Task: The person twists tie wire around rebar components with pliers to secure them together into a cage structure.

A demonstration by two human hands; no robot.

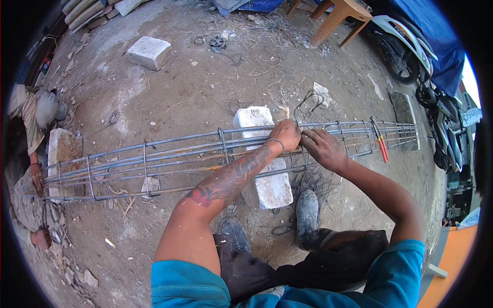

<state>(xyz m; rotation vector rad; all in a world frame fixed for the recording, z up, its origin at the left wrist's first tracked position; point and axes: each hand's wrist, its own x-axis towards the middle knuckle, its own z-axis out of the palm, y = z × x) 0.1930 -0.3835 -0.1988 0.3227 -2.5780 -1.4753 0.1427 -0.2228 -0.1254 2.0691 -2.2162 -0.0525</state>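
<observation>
A long steel rebar cage [179, 150] with square stirrups lies across in front of me. My left hand [287, 134] is closed at its far upper bar, fingers bent by a stirrup. Right beside it, my right hand [323, 148] curls over the same bar, its fingertips meeting the left ones. What the fingers pinch is hidden. Thin dark wire [310, 101] loops just beyond my hands. Pincers [382, 145] with red and yellow handles hang on the cage, to the right of my hands. White blocks [275, 191] stand under the cage's middle.
Another person's hand [37, 178] touches the cage's left end, near a block [64, 146]. A further block [405, 120] supports the right end. One white block [149, 53] lies beyond. A brown plastic chair [339, 23] and motorcycles [405, 49] stand at the far right.
</observation>
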